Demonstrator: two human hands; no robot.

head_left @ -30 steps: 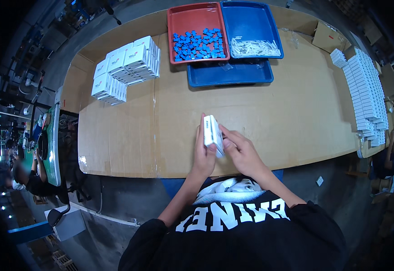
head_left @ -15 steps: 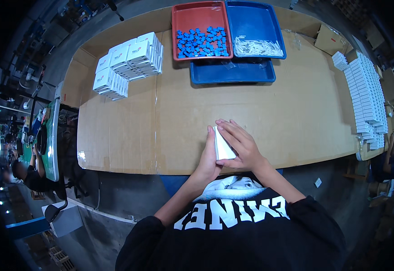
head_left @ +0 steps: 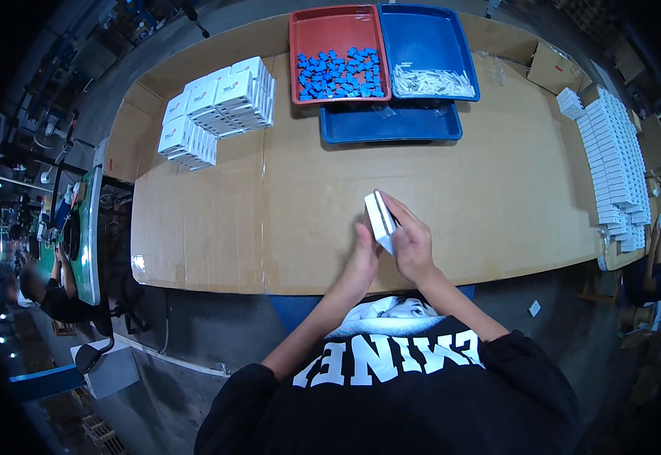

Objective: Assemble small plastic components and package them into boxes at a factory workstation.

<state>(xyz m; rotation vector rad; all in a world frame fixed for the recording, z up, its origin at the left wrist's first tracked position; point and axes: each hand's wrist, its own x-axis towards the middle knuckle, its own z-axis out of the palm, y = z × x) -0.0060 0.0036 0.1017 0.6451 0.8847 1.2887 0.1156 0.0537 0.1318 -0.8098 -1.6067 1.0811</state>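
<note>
A small white box [head_left: 376,216] stands tilted above the near middle of the cardboard-topped table, a dark line running along its narrow side. My right hand [head_left: 414,241] is closed round the box's right side, its fingers stretched along it and the thumb near its lower end, somewhat blurred. On the left side, my left hand [head_left: 360,262] supports the box's lower part; its thumb points up and its other fingers are mostly hidden behind the box.
White boxes [head_left: 209,98] are stacked at the far left. A red tray [head_left: 334,30] holds blue clips; a blue tray [head_left: 425,38] holds slim white pieces, with another blue tray [head_left: 391,125] below. Small white boxes [head_left: 611,163] line the right edge. A person [head_left: 50,292] sits at left.
The white box has been turned and raised, so its narrow side with the dark line now shows. My right hand has shifted to its right side; my left thumb has moved lower on it.
</note>
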